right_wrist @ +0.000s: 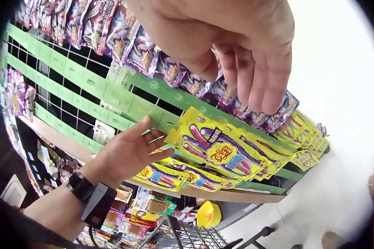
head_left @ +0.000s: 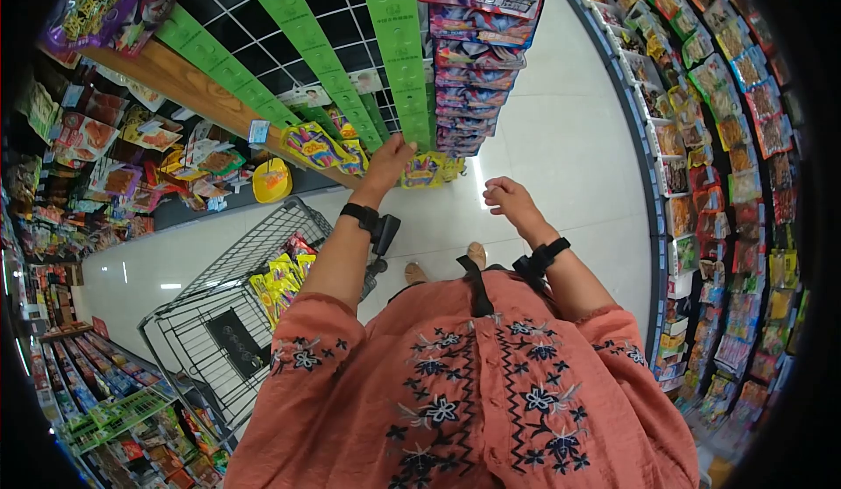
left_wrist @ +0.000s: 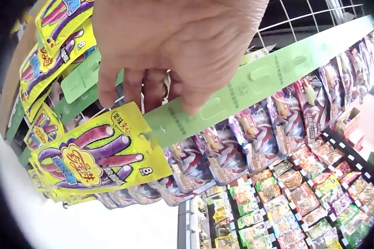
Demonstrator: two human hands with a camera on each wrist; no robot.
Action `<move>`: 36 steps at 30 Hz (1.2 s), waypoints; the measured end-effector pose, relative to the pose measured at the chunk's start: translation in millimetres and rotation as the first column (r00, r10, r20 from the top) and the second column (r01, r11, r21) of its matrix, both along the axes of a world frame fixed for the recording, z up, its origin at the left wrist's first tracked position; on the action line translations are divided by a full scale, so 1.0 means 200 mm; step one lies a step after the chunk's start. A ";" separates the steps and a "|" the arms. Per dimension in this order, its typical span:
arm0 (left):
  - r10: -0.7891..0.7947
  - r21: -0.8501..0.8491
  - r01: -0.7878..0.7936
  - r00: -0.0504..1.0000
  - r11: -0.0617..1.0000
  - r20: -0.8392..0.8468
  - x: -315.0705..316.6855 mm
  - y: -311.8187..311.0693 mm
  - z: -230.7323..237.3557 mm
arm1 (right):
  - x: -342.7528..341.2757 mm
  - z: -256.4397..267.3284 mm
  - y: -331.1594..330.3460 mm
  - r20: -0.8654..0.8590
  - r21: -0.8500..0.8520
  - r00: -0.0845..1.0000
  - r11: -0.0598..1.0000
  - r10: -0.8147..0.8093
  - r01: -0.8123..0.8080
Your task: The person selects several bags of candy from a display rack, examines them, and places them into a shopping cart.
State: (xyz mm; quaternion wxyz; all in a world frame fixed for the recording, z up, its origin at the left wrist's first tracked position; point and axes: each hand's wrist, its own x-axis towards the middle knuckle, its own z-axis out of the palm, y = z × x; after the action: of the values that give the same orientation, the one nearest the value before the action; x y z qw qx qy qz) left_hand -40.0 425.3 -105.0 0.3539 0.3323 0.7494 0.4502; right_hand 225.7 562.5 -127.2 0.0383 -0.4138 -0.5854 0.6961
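My left hand (head_left: 388, 171) is up at the lower end of a green hanging strip (head_left: 399, 60). In the left wrist view its thumb lies on the front of the strip (left_wrist: 236, 94) and the fingers curl behind it, pinching it. Just below hangs a yellow candy packet (left_wrist: 108, 158) printed with purple and pink sticks. More such packets (right_wrist: 219, 150) hang close by in the right wrist view. My right hand (head_left: 515, 207) is held out over the aisle floor, holding nothing, its fingers (right_wrist: 269, 79) loosely bent.
A wire shopping cart (head_left: 188, 323) with yellow packets (head_left: 282, 283) stands at my left. Shiny purple-red packets (head_left: 477, 77) hang beside the green strips. A yellow tub (head_left: 272, 181) sits near the lower shelf. Stocked snack shelves (head_left: 701, 165) line the right side.
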 end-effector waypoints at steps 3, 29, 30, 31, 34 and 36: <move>0.009 -0.044 -0.014 0.994 0.999 -0.107 -0.03 0.01 -0.01 | 0.05 0.06 0.01 0.013 -0.029 1.000 0.999 -0.018 0.019; 0.474 -0.274 -0.402 0.829 0.874 0.296 0.20 -0.94 -0.14 | -0.14 0.22 0.03 -0.007 -0.131 0.962 0.953 0.273 -0.272; 0.507 -0.297 -0.426 0.808 0.855 0.300 0.22 -1.02 -0.13 | -0.17 0.21 0.01 -0.005 -0.133 0.953 0.944 0.303 -0.301; 0.520 -0.303 -0.440 0.809 0.845 0.276 0.23 -1.11 -0.15 | -0.20 0.21 -0.01 -0.010 -0.136 0.948 0.939 0.319 -0.317; 0.583 -0.218 -0.543 0.726 0.811 0.365 0.27 -1.41 -0.23 | -0.29 0.14 -0.07 -0.023 -0.162 0.919 0.906 0.393 -0.392; 0.676 -0.277 -0.617 0.686 0.737 0.269 0.33 -1.55 -0.11 | -0.34 0.09 -0.12 -0.029 -0.180 0.897 0.880 0.442 -0.439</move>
State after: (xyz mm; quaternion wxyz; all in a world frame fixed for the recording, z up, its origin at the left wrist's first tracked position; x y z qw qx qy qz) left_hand 26.9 115.6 -126.7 0.3259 -0.0705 0.7766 0.5346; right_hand 156.8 538.8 -108.8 -0.1628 -0.2762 -0.5982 0.7344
